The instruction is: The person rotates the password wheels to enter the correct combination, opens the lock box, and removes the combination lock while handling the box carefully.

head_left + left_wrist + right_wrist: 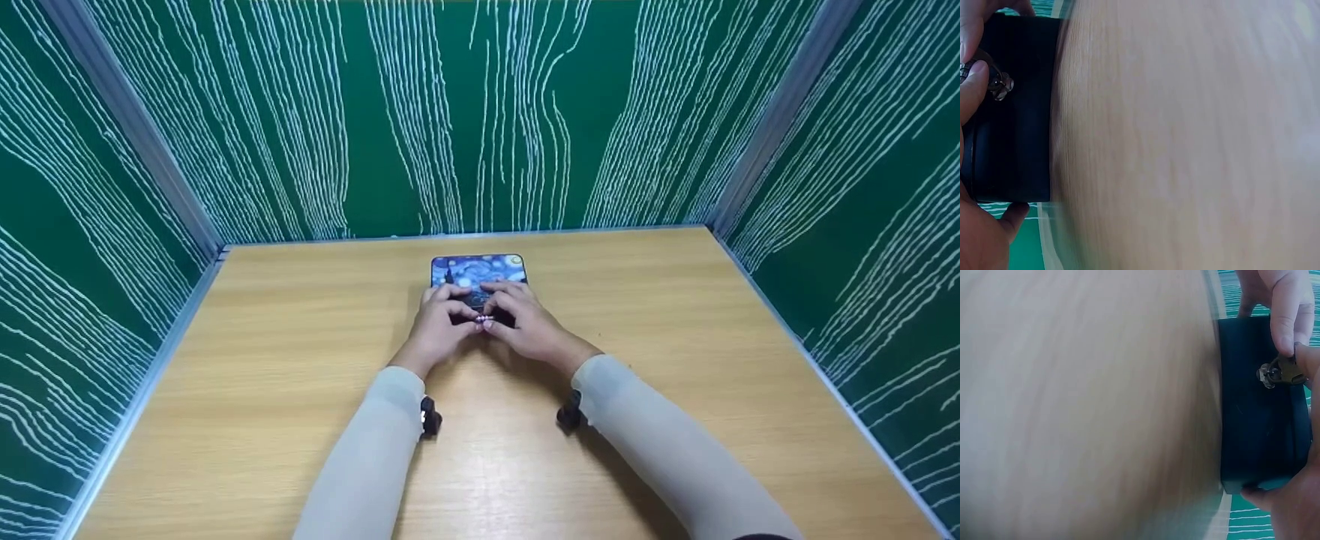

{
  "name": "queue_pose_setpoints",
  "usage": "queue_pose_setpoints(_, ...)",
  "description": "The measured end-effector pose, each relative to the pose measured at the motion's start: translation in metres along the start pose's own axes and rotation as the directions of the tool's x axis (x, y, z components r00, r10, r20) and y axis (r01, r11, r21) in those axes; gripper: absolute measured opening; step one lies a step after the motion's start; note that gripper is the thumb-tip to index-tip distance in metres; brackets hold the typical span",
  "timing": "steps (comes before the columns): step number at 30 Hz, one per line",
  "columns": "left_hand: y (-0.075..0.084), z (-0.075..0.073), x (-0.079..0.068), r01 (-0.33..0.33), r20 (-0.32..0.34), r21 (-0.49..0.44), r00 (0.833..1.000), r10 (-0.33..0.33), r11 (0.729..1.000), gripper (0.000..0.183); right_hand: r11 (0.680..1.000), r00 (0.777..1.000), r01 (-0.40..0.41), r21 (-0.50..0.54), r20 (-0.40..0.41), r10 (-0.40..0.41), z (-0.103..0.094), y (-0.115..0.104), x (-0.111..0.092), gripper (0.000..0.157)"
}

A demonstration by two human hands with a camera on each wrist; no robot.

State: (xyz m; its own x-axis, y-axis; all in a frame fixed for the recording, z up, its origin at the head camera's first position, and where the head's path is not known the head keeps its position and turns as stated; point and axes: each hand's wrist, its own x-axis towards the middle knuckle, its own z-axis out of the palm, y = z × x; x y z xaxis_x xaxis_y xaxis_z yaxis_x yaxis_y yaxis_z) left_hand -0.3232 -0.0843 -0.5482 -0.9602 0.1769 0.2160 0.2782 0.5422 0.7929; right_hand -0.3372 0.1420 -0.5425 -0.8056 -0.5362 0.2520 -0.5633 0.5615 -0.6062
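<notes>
A box [478,268] with a swirling blue and yellow night-sky picture on its lid stands on the table. Its dark front side [1255,439] carries a metal clasp [1266,375], from which a small padlock [1292,374] hangs; ridged dials show on it in the left wrist view. My left hand [439,326] pinches the padlock with thumb and index finger, other fingers along the box's left end. From the opposite side my right hand [534,330] also pinches the padlock, its remaining fingers resting on the box's right end and lid. The fingers cover part of the padlock.
The wooden table [315,315] reaches to green panels [405,112] with white wavy lines at the back and both sides. Metal posts [780,112] stand in the back corners. A dark wrist camera [430,418] is strapped on the left sleeve, another [570,416] on the right.
</notes>
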Motion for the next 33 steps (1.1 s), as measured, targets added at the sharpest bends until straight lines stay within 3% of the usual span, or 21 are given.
queue_pose_setpoints(33,0.0048,-0.0028,-0.0017,-0.017,0.0,0.005,1.0,0.017,1.0,0.009,1.0,1.0,0.018,-0.002,0.003,-0.018,-0.003,-0.0027,0.0002,0.018)
